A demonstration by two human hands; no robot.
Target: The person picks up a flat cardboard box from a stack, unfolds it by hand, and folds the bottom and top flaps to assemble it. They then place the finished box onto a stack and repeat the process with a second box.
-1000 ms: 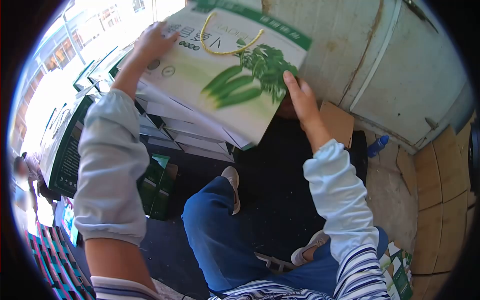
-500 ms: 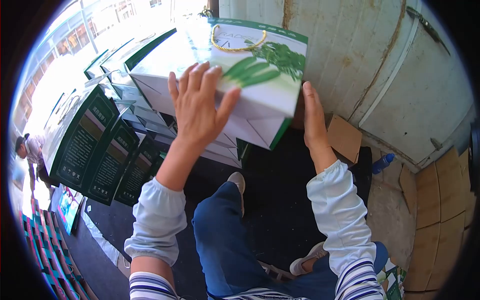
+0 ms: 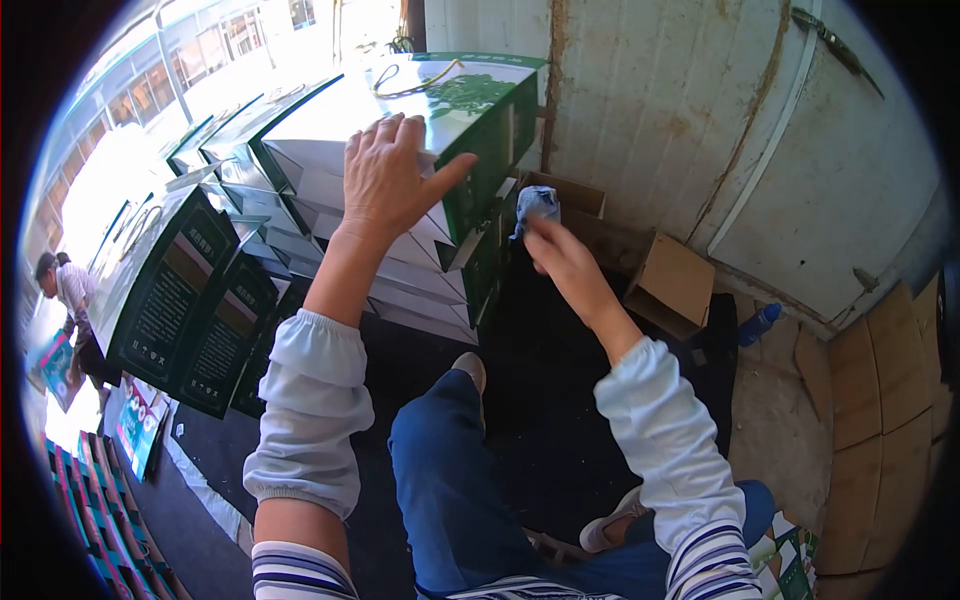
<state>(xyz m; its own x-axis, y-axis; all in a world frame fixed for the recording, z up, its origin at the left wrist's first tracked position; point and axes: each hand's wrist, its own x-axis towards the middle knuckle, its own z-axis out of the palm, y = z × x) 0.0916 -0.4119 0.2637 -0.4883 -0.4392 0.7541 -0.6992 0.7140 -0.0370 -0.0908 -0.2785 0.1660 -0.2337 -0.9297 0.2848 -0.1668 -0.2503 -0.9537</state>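
My left hand (image 3: pixel 385 180) lies with fingers stretched on the near edge of a white and green paper gift bag (image 3: pixel 340 115). This bag lies flat on top of a stack of similar bags (image 3: pixel 425 290). It has a gold cord handle (image 3: pixel 425 85) and a green leafy print. To the right of the stack, my right hand (image 3: pixel 575 270) has its fingers closed at the lower end of a crumpled blue-grey cloth (image 3: pixel 538 202). The fingertips are blurred where they meet it.
Dark green printed bags (image 3: pixel 175 300) stand at left. Open cardboard boxes (image 3: pixel 675 285) sit by the wall, near a blue bottle (image 3: pixel 760 325). Cartons (image 3: pixel 870 430) line the right side. Another person (image 3: pixel 75 300) bends at far left, beside rows of red and teal items (image 3: pixel 100 520).
The top bag has shifted left and now sits squarer on the stack. My right hand has left the bag's side and moved to the cloth. My left hand stays on the bag.
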